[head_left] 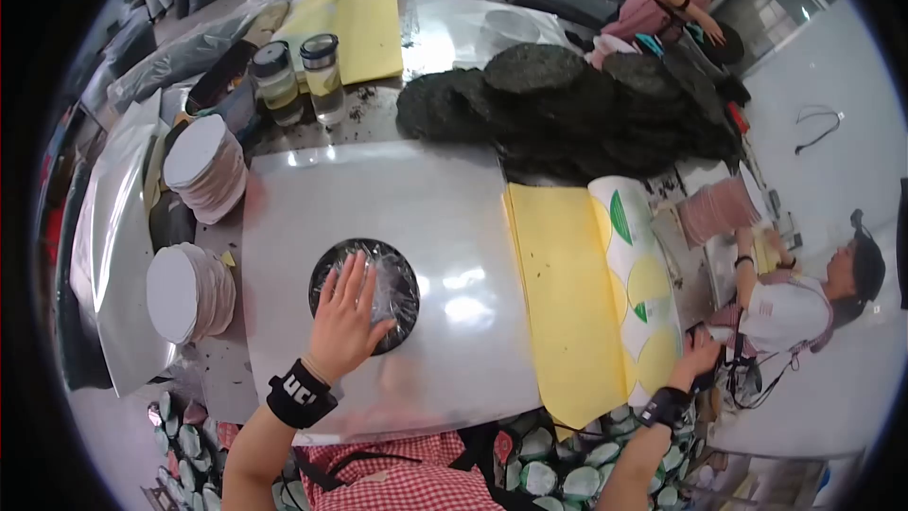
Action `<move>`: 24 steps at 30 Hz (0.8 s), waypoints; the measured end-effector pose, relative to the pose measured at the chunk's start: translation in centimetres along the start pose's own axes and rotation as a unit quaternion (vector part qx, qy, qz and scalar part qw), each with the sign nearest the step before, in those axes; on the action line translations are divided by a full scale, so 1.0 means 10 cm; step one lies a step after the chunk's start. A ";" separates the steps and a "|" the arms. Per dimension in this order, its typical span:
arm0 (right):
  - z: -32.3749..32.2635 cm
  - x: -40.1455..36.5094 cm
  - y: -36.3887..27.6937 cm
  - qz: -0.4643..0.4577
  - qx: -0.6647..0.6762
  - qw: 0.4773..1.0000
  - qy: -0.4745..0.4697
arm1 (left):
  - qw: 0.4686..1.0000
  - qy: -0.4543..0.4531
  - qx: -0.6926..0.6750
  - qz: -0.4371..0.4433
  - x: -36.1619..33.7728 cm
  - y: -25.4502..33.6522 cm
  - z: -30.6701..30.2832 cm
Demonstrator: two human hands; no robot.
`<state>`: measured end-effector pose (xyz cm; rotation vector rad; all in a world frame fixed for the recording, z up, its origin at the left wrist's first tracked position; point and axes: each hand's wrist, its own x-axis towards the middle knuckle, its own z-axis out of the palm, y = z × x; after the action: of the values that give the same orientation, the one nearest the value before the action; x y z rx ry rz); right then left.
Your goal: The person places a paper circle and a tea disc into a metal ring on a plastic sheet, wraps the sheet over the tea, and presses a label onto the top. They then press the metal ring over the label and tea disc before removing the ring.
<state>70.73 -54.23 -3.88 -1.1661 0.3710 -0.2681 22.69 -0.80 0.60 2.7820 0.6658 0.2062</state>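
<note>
The broad, glossy grey sheet (pixel 445 199) covering the work surface looks slick, so anything pushed sideways on it could skid. Beyond it, the uneven heap of dark, rough round discs (pixel 567 114) seems liable to shed a piece if bumped. The flat yellow paper sheets (pixel 572 312) overlap the right edge, where a dragging forearm could shift them, along with the curling white strip printed with yellow circles (pixel 645 289). On the left, the two leaning stacks of pale round papers (pixel 200 166) might topple if an elbow caught them. The smooth black round disc (pixel 410 308) lies on the sheet, left of its middle, beneath the left hand (pixel 347 326). That hand is flat, fingers slightly parted, thumb out; uneven pressure could crease the crinkled clear film (pixel 390 289) (it already looks wrinkled) or trap air. The right hand (pixel 700 358) is beside the strip; I cannot tell its fingers' state.
</note>
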 end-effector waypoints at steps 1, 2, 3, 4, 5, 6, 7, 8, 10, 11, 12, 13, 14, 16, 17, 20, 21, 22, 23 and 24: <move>-0.06 0.05 0.28 -0.177 -0.294 0.923 -0.175 | 1.000 -0.014 0.002 0.006 0.01 0.02 0.03; 0.50 -0.65 0.11 -0.144 -0.208 0.956 -0.150 | 0.999 -0.023 -0.003 0.025 0.00 0.05 0.06; 0.69 -0.71 0.18 -0.156 -0.150 0.969 -0.116 | 1.000 -0.025 0.002 0.015 -0.01 0.04 0.06; 0.69 -0.57 0.20 -0.120 -0.077 0.977 -0.161 | 1.000 -0.023 0.010 0.004 0.02 0.01 0.07; 0.82 -0.65 0.09 -0.022 0.054 0.985 -0.160 | 0.999 -0.022 0.011 0.023 0.05 0.00 0.10; 0.95 -0.76 -0.01 0.074 0.185 0.967 -0.160 | 0.999 -0.044 0.024 0.016 0.07 -0.01 0.12; 1.11 -0.96 -0.13 0.067 0.185 0.968 -0.152 | 0.997 -0.069 0.035 0.004 0.06 -0.01 0.15; 1.28 -1.19 -0.23 0.070 0.181 0.966 -0.172 | 0.995 -0.090 0.041 0.005 0.07 -0.03 0.17; 1.41 -1.51 -0.12 0.100 0.181 0.930 -0.305 | 0.996 -0.072 0.047 0.014 0.07 0.00 0.15; 1.43 -1.65 -0.02 0.122 0.181 0.886 -0.409 | 0.997 -0.048 0.050 0.020 0.05 0.01 0.15; 1.47 -1.79 0.08 0.200 0.186 0.886 -0.375 | 0.997 -0.042 0.059 0.027 0.02 0.04 0.13; 1.52 -1.96 0.17 0.275 0.195 0.878 -0.339 | 0.993 -0.011 0.107 0.047 0.00 0.08 0.12; 1.53 -2.21 0.17 0.237 0.123 0.898 -0.350 | 0.985 0.021 0.155 0.069 0.01 0.12 0.11; 1.55 -2.83 0.08 0.096 -0.006 0.922 -0.375 | 0.991 0.053 -0.045 0.113 0.13 0.44 0.00; 1.56 -3.08 0.07 -0.001 -0.073 0.920 -0.385 | 0.977 0.052 -0.151 0.140 0.16 0.71 -0.07; 1.57 -3.31 0.02 -0.543 -0.253 0.664 -0.448 | 0.767 -0.111 -0.632 0.020 0.67 1.59 -0.20; 1.60 -3.31 -0.04 -0.586 -0.261 0.617 -0.456 | 0.629 -0.181 -0.751 -0.091 0.84 1.85 -0.17; 1.51 -3.25 0.05 -0.572 -0.325 0.605 -0.448 | 0.616 -0.191 -0.760 -0.078 1.01 2.03 -0.10; 1.49 -3.15 0.01 -0.575 -0.329 0.609 -0.435 | 0.618 -0.201 -0.757 -0.069 1.12 2.17 0.03; 1.47 -3.00 -0.07 -0.553 -0.339 0.622 -0.439 | 0.639 -0.186 -0.743 -0.064 1.24 2.28 0.20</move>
<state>49.64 -30.37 6.12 -2.0053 -1.3284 -0.5976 43.72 -15.04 6.37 1.0778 0.2747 0.0602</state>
